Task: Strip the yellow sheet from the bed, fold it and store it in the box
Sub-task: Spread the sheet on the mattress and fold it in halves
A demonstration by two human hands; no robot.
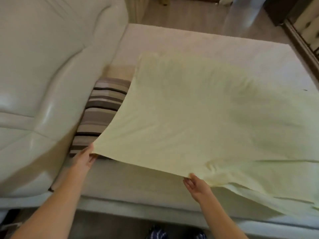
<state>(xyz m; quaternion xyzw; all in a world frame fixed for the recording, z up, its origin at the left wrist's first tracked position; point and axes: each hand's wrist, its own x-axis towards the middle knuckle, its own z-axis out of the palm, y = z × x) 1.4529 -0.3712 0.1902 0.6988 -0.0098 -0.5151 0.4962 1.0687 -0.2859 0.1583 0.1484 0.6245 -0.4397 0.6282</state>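
Note:
The pale yellow sheet [198, 114] is lifted above the bed [172, 37], billowing and blurred, with its right part draped down over the bed's near edge. My left hand [84, 156] pinches the sheet's near left corner beside the striped pillow. My right hand [196, 184] grips the sheet's near edge further right, thumb on top. The box is out of sight.
A striped brown and grey pillow [101, 107] lies at the head of the bed against a cream padded leather headboard [43, 66]. Bare cream mattress shows beyond the sheet. Wooden floor [189, 12] lies past the bed, and dark furniture [303, 40] stands at the right.

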